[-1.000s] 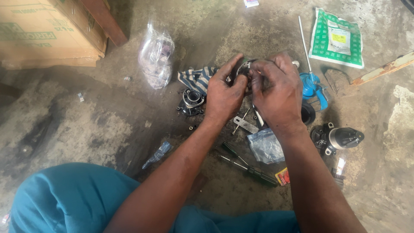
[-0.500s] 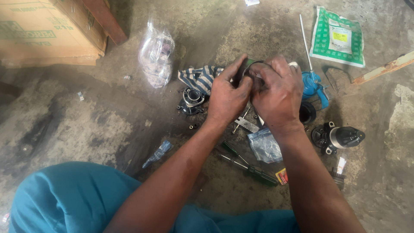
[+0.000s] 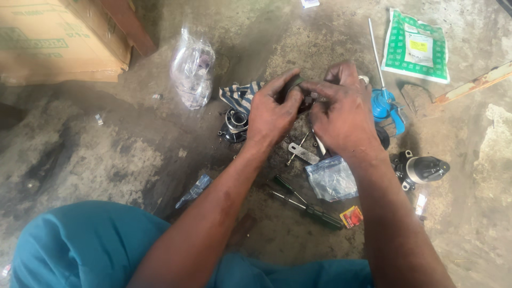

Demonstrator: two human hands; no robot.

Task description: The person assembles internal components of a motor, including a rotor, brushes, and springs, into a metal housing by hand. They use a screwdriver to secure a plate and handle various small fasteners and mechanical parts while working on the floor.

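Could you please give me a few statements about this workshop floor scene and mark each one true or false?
1. Both hands, the left hand and the right hand, are closed on one small dark part. True.
2. The green packet lies between the person's knees. False: it lies at the far right of the floor, beyond the hands.
3. A cardboard box stands at the far left. True.
4. The screwdriver is in the right hand. False: it lies on the floor beneath the forearms.
5. A clear plastic bag lies left of the hands. True.
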